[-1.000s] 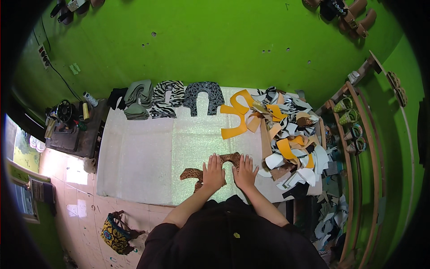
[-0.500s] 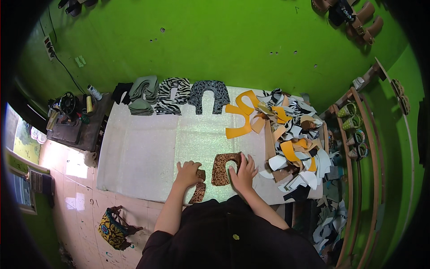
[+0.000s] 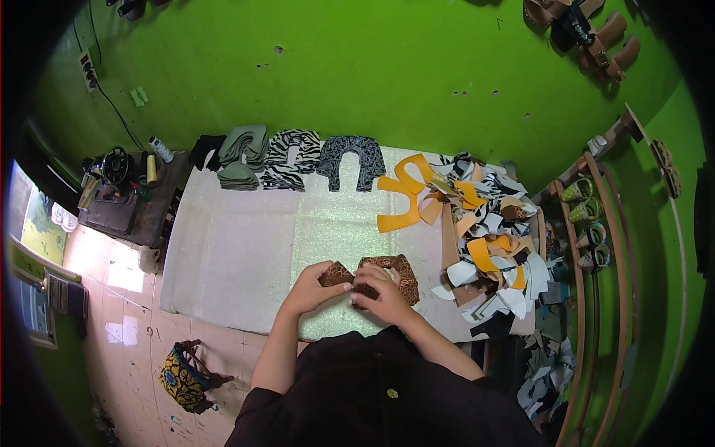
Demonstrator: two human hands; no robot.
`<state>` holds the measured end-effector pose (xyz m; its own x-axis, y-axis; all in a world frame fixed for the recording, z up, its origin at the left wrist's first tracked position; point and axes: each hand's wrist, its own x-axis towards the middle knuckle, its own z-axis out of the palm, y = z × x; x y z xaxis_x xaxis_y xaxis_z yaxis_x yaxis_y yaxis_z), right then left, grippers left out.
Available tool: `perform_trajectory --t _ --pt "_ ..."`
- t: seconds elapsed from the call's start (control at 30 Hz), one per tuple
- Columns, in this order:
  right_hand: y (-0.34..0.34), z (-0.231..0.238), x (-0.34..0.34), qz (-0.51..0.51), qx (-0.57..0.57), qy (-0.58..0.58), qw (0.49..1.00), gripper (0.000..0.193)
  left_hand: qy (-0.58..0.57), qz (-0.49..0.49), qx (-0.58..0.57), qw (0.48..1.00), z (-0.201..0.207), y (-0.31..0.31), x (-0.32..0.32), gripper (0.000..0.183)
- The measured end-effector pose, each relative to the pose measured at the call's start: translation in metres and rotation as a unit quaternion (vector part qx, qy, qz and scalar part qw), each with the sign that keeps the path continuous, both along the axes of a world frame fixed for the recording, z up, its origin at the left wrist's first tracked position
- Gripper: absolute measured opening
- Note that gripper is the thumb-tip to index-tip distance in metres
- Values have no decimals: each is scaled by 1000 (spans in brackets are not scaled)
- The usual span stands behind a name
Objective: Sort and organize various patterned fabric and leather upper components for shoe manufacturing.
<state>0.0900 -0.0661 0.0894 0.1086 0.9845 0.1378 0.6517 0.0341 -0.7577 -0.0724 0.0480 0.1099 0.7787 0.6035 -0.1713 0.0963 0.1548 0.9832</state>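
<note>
My left hand (image 3: 307,290) is closed on a brown leopard-print cut piece (image 3: 337,275), thumb on top, near the table's front edge. My right hand (image 3: 385,293) pinches the other end of this piece, its fingers meeting the left thumb. Part of the piece is hidden by the fingers. Behind and right of my right hand, a curved leopard-print piece (image 3: 407,280) lies on the white table cover (image 3: 238,253). My right hand hides some of it.
Stacks of zebra-print pieces (image 3: 283,179), grey-green pieces (image 3: 238,177) and a dark patterned stack (image 3: 348,141) line the back. Yellow cutouts (image 3: 398,221) lie beside a heap of scraps (image 3: 491,223). A sewing machine (image 3: 117,165) stands left, a sandal rack (image 3: 588,160) right.
My hands have come together, and the left leopard-print piece is now lifted between them. The other leopard-print piece sits further right, under and behind my right hand.
</note>
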Motion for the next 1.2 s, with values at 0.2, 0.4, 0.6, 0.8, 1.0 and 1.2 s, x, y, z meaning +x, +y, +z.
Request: perform_trajectory --t 0.2,0.4,0.6,0.8,1.0,1.2 --pt "-4 1 14 -47 -36 204 977 17 -90 105 -46 989 -6 2 -1 20" --pt "-13 16 17 -107 -25 285 952 16 -129 139 -90 978 -12 -2 6 23" --pt "-18 31 20 22 8 57 998 25 -62 84 -11 995 -6 -3 6 21" --pt "-8 37 26 26 45 156 986 62 -77 -11 11 997 18 -13 10 19" --pt "-7 30 13 13 -67 195 978 35 -54 -15 48 997 24 -17 13 14" --pt "-10 21 19 -7 79 14 997 20 -22 -4 143 990 23 -17 15 13"
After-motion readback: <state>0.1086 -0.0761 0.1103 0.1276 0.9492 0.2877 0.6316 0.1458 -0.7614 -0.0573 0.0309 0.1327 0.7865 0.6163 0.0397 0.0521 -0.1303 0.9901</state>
